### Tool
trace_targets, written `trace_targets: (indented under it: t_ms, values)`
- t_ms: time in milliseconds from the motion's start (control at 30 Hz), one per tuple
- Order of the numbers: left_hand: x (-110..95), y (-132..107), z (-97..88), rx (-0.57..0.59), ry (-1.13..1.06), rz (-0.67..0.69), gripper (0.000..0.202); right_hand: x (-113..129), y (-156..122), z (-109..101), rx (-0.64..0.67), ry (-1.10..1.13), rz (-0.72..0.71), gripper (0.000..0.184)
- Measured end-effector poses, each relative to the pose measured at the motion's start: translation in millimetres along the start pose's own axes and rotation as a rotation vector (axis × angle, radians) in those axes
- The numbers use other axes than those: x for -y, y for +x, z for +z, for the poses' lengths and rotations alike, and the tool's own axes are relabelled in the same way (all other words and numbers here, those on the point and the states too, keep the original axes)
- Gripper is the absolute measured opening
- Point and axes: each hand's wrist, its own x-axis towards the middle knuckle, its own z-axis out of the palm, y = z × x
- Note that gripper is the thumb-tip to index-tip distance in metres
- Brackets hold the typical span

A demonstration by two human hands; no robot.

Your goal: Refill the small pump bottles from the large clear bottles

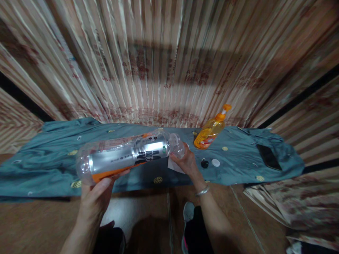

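Note:
A large clear plastic bottle (pixel 113 155) with a silver and orange label lies nearly level above the cloth, its neck end pointing right. My left hand (pixel 98 192) is wrapped round it from below near its base. At the neck end, my right hand (pixel 188 161) closes its fingers round a small clear plastic container (pixel 177 145), which meets or overlaps the bottle's mouth; the exact join is hard to see. Below my right hand, part of a white piece of paper (pixel 174 165) shows. To the right of that hand lie a black cap (pixel 204 163) and a white round lid (pixel 215 162).
A blue-green patterned cloth (pixel 235 173) covers the narrow table. An orange pump bottle (pixel 209 132) stands towards the back, and a dark phone (pixel 268 157) lies at the right. Striped printed curtains (pixel 164 70) hang behind and at both sides.

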Motion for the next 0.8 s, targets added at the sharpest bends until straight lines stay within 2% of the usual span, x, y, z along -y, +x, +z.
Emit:
trace_targets:
  t_ms: [233, 600, 800]
  values:
    - [-2.5, -0.3, 1.9, 0.015, 0.017, 0.011, 0.074, 2.5, -1.1, -1.4, 0.016, -0.01, 0.011, 0.061]
    - [-4.7, -3.4, 4.1, 0.024, -0.003, 0.008, 0.075, 2.4, -2.1, -1.5, 0.03, 0.008, 0.016, 0.062]
    - [-2.6, -1.7, -0.5, 0.044, 0.008, 0.031, 0.076, 2.7, -1.7, -1.1, 0.022, 0.013, 0.021, 0.061]
